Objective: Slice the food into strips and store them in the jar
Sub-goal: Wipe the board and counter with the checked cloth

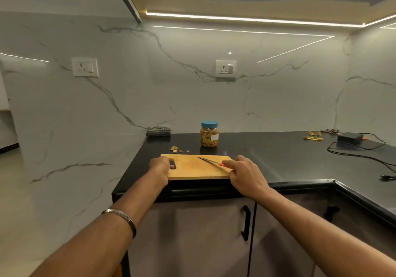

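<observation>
1. A jar (pixel 209 134) with a blue lid (pixel 209 124) screwed on stands upright on the black counter (pixel 267 154), just behind the cutting board (pixel 197 168). It is filled nearly to the top with yellowish strips of food, and a white label sits on its right side.
2. A few scraps (pixel 176 149) of food lie on the counter between the jar and the board's far left corner.
3. The board lies at the counter's front edge, its near side at or slightly over the lip. A knife (pixel 213 162) with a red handle rests on it, blade pointing away and to the left.
4. The counter to the right of the board is bare as far as a black box (pixel 350 138) with cables near the back wall; a folded checked cloth (pixel 158 131) sits at the back left corner.
5. The left hand (pixel 159 166) grips the board's left end beside its handle hole, fingers curled over the edge.
6. The right hand (pixel 244 172) holds the board's right end, fingers bent over the edge, the forefinger lying on or by the knife handle.
</observation>
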